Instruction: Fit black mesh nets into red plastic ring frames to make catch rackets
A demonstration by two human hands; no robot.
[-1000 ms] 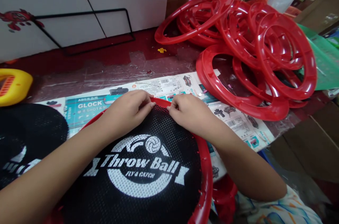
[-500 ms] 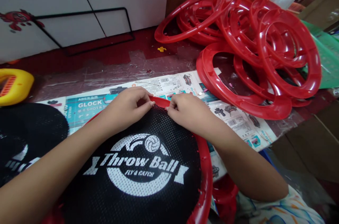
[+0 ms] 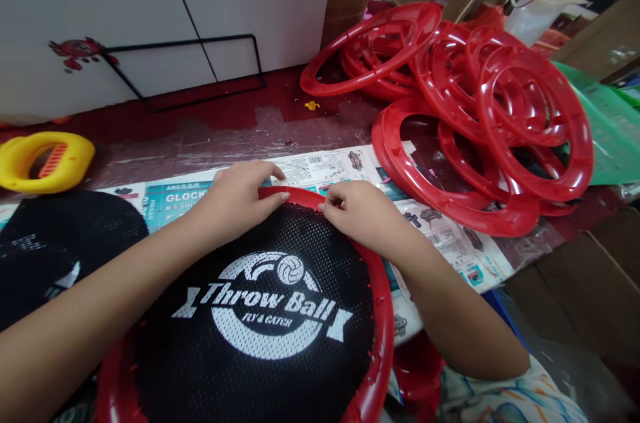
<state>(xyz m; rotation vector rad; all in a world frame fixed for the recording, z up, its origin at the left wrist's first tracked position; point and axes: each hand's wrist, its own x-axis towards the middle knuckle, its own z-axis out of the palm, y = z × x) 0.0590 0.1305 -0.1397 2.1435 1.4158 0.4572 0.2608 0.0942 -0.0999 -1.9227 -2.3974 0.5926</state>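
A black mesh net (image 3: pixel 260 383) printed "Throw Ball" in white lies over a red plastic ring (image 3: pixel 383 316), with small red pegs along the mesh edge. My left hand (image 3: pixel 245 193) is at the ring's far side, its thumb on the mesh edge and its index finger apart from the thumb. Just to the right, my right hand (image 3: pixel 357 209) pinches the mesh edge against the rim with thumb and curled index finger. The ring's near side runs out of view.
Several red rings (image 3: pixel 450 96) are heaped at the back right. More black mesh (image 3: pixel 95 229) and a yellow plastic handle (image 3: pixel 70 159) lie at the left. A white and red carton (image 3: pixel 165 16) and a black wire frame (image 3: pixel 185 43) stand behind. Printed card (image 3: pixel 450 256) covers the table.
My left index finger has parted from the thumb, showing more of the red rim. My right hand stays at the mesh edge. The whole view has shifted slightly.
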